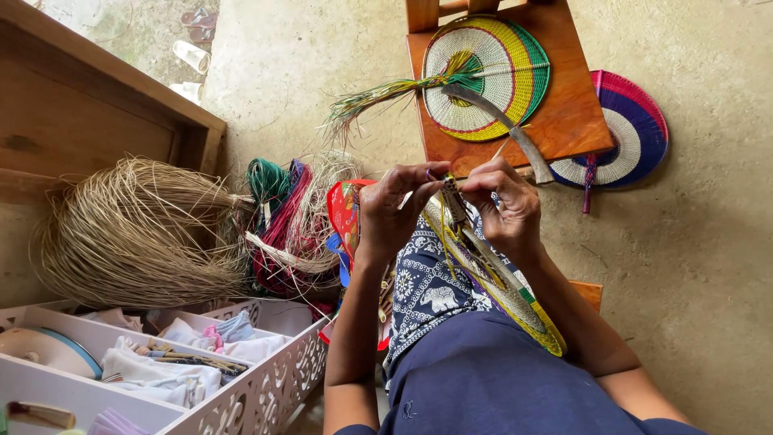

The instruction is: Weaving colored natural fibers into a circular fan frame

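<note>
My left hand (392,211) and my right hand (505,203) meet in front of me, both pinching the wrapped handle end (452,197) of a woven fan. The fan's yellow, green and white disc (515,300) rests edge-on across my lap, on patterned blue cloth. Loose yellow and purple strands hang from the handle between my fingers. Beyond my hands, a finished round fan (491,76) in yellow, green and white lies on a low wooden stool (576,113), with a curved knife (503,129) laid across it.
A purple, pink and white fan (632,133) lies on the concrete floor beside the stool. Bundles of pale straw (137,234) and dyed green, red and purple fibre (282,209) sit at my left. A white compartment tray (266,379) holds cloths and ribbon. A wooden frame (88,97) stands far left.
</note>
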